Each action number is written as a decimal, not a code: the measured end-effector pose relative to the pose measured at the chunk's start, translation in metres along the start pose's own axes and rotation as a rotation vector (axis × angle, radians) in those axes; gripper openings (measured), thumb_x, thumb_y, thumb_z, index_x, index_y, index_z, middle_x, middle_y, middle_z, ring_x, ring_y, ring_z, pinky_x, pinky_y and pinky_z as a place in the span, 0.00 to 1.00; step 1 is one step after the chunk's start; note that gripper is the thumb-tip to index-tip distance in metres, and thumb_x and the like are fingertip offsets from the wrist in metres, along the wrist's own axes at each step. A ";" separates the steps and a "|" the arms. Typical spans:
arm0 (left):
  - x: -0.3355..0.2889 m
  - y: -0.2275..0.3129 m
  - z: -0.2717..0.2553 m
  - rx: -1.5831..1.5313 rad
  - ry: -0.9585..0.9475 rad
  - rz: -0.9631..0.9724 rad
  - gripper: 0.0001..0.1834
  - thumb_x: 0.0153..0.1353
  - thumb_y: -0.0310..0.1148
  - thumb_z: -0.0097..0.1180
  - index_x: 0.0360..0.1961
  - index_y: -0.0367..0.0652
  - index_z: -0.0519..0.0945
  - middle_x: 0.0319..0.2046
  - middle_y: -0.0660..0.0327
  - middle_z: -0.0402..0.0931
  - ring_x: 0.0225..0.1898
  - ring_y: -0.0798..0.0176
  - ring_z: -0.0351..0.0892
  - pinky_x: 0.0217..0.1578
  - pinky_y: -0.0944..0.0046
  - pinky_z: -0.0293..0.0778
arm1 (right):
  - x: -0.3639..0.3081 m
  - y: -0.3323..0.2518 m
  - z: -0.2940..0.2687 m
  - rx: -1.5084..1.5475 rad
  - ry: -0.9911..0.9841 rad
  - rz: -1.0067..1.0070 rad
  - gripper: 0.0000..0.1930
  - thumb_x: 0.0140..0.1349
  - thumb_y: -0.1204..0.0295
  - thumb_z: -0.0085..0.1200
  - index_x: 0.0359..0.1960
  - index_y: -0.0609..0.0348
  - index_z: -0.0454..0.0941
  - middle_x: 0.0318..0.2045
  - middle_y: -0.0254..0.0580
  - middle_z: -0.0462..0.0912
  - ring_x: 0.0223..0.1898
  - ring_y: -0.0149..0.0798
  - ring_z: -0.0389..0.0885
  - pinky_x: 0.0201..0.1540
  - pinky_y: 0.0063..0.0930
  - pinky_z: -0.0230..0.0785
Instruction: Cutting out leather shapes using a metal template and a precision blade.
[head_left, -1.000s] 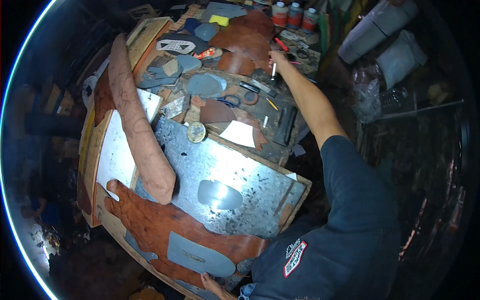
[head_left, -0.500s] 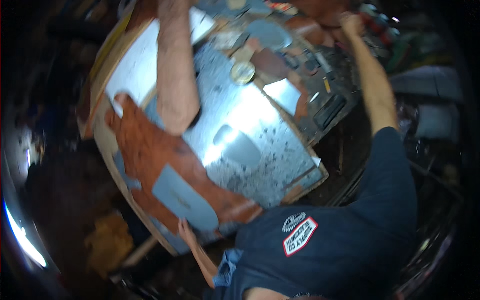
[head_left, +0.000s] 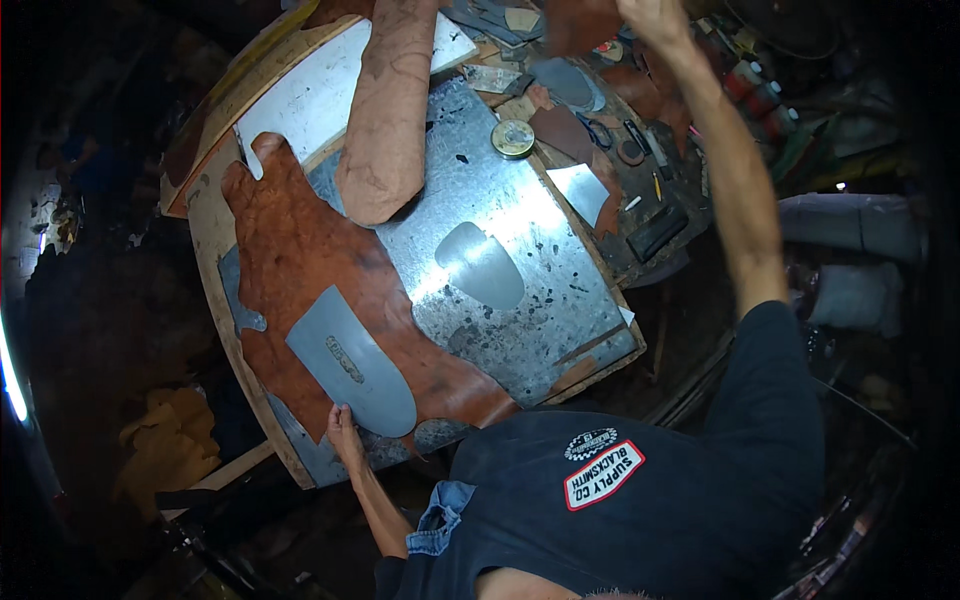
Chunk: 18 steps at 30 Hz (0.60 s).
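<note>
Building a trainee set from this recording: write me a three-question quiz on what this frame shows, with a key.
1. Which hand touches the large grey piece?
2. True or false: a smaller grey piece lies on the metal sheet.
3. What lies under most of the large grey piece? a) white board; b) brown hide; c) metal sheet.

Key: 1. The left hand, at its edge. 2. True. 3. b.

Metal-topped wkbench (head_left: 572,312) w/ lg brn leather (head_left: 300,245) & sm gry rnded pc (head_left: 481,266).
</note>
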<state>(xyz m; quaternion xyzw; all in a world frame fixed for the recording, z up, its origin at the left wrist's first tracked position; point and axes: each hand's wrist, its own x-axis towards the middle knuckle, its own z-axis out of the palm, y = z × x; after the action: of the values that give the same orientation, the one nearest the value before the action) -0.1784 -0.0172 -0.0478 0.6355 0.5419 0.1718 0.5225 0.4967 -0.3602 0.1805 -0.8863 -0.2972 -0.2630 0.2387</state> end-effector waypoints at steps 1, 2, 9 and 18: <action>0.001 0.001 -0.001 0.004 -0.028 -0.037 0.19 0.65 0.39 0.56 0.51 0.38 0.78 0.31 0.70 0.76 0.29 0.77 0.69 0.28 0.75 0.63 | -0.020 -0.001 0.008 0.119 0.047 0.082 0.13 0.61 0.63 0.50 0.40 0.55 0.83 0.32 0.45 0.84 0.34 0.40 0.82 0.37 0.34 0.74; 0.000 0.002 -0.002 0.010 -0.062 -0.075 0.20 0.66 0.38 0.55 0.52 0.35 0.76 0.40 0.65 0.81 0.35 0.74 0.76 0.32 0.75 0.66 | -0.048 0.001 0.018 0.233 0.093 0.166 0.13 0.63 0.65 0.50 0.39 0.60 0.82 0.28 0.39 0.84 0.28 0.32 0.81 0.30 0.28 0.73; 0.004 0.008 -0.006 0.016 -0.144 -0.040 0.19 0.66 0.36 0.54 0.55 0.36 0.75 0.36 0.66 0.81 0.32 0.76 0.75 0.30 0.76 0.65 | -0.277 -0.124 0.078 0.880 -0.130 1.105 0.11 0.64 0.69 0.50 0.42 0.63 0.78 0.20 0.32 0.75 0.11 0.26 0.68 0.12 0.23 0.60; 0.008 0.010 -0.030 -0.149 -0.336 -0.153 0.21 0.66 0.36 0.54 0.57 0.37 0.73 0.34 0.65 0.80 0.27 0.76 0.74 0.27 0.75 0.70 | -0.337 -0.208 0.018 0.853 -0.363 1.228 0.20 0.64 0.67 0.51 0.54 0.68 0.73 0.33 0.40 0.83 0.13 0.24 0.67 0.14 0.20 0.60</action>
<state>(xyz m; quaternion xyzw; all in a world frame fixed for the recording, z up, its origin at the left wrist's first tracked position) -0.1943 0.0055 -0.0297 0.5717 0.4794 0.0628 0.6629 0.1360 -0.3367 0.0175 -0.7530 0.1380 0.2035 0.6104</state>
